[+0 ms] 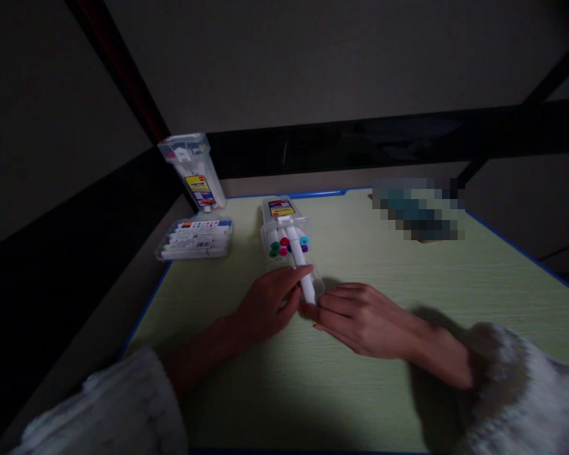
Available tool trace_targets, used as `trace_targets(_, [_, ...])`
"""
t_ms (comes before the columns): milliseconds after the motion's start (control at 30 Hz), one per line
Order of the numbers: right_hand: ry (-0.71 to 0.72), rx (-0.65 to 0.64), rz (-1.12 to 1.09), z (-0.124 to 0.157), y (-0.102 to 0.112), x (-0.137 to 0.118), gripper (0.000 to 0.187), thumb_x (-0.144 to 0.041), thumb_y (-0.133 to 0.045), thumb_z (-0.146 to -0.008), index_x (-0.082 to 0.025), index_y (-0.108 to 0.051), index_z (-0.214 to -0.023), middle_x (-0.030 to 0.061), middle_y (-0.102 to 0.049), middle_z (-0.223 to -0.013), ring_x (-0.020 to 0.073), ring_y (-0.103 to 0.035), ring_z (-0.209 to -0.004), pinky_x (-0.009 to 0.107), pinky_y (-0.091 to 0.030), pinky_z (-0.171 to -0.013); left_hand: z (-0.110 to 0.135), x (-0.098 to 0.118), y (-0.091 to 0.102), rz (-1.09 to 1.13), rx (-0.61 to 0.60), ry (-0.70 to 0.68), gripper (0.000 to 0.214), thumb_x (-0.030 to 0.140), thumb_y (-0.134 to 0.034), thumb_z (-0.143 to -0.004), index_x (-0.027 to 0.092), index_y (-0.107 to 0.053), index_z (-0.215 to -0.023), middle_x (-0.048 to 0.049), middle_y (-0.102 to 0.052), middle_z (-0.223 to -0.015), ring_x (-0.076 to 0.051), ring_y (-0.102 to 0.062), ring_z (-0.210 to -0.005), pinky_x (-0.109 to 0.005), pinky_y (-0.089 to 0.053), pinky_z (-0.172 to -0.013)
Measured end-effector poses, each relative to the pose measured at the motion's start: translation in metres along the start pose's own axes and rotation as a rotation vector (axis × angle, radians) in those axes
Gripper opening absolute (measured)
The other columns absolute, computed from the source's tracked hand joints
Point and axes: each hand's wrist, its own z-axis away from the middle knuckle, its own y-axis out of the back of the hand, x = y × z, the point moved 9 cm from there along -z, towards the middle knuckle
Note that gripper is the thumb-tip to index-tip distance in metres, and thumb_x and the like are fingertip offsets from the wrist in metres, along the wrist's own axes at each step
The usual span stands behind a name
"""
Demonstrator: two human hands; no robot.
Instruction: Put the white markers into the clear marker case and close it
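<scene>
A white marker (301, 268) slants from the mouth of a clear plastic marker case (284, 215) down to my fingers. My left hand (270, 300) pinches its middle between thumb and forefinger. At the near end my right hand (363, 319) has its fingers closed around the marker, and a small yellow bit shows under the fingertips. The case lies on its side with its mouth toward me; inside are several markers with green, red, pink, purple and light blue ends. Its clear lid (318, 281) rests open on the table, partly hidden behind my hands.
On the pale green table (360, 253), a second marker case (194, 170) stands upright at the back left. A flat clear case of markers (196, 239) lies in front of it. At the back right is a blurred-out object (415, 212). Blue edging (298, 194) runs along the tabletop.
</scene>
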Motion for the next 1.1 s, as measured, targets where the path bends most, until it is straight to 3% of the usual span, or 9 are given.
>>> trace_targets(367, [0.005,0.017,0.001,-0.0009,0.0025,-0.0004,0.022,-0.017,-0.036,-0.089,-0.013,-0.055,-0.099,0.0017,-0.061,-0.071,0.0135,-0.055,-0.062,0.028,-0.042,-0.055,0.0007,-0.0007,0.0,0.022,0.004,-0.002,0.035,0.01,-0.04,-0.081,0.015,-0.046,-0.116,-0.0065,-0.061,-0.095,-0.015,-0.059,-0.084,-0.028,-0.049,-0.077])
trace_targets(1100, [-0.004,0.046,0.034,-0.0006,0.0048,0.0014,0.021,-0.015,-0.038,-0.088,-0.012,-0.057,-0.097,0.0005,-0.057,-0.065,0.0129,-0.05,-0.059,0.027,-0.038,-0.054,0.0,0.0061,-0.0008,-0.037,-0.022,-0.047,0.033,0.011,-0.039,-0.082,0.012,-0.047,-0.114,-0.0075,-0.063,-0.093,-0.015,-0.059,-0.082,-0.027,-0.05,-0.075])
